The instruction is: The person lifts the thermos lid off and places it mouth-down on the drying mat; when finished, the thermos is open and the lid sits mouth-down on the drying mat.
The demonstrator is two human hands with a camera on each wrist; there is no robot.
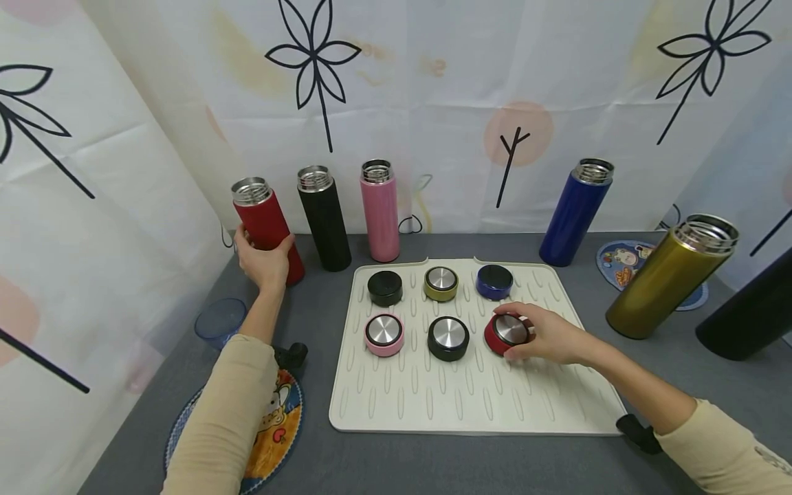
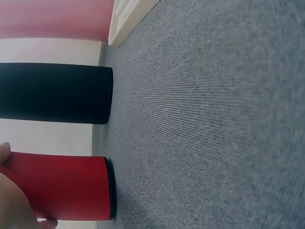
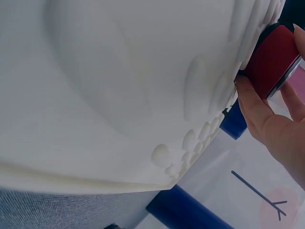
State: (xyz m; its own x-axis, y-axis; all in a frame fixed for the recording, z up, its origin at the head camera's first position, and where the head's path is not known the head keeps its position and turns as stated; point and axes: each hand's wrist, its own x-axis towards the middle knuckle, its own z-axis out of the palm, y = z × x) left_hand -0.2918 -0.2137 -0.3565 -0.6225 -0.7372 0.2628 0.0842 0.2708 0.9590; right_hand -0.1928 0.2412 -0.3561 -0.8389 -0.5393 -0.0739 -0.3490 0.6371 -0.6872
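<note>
At the far left, my left hand [image 1: 266, 261] grips a red thermos bottle [image 1: 262, 216] with an uncapped steel mouth. In the left wrist view the base of that red bottle [image 2: 62, 186] stands on the grey table. My right hand [image 1: 547, 333] holds a red bottle lid [image 1: 509, 333] by its sides, over the right part of a cream drying mat [image 1: 427, 405]. In the right wrist view the red lid [image 3: 271, 62] looks slightly tilted; whether it touches the mat is unclear. Beside it sits a black lid [image 1: 448, 338] with a steel top.
A pink lid [image 1: 383, 335], a plain black lid [image 1: 385, 288], a gold lid [image 1: 441, 284] and a blue lid [image 1: 493, 282] lie on the mat. Behind stand uncapped black [image 1: 324, 220], pink [image 1: 380, 213] and blue [image 1: 575, 213] bottles. A gold bottle [image 1: 671, 275] stands at right.
</note>
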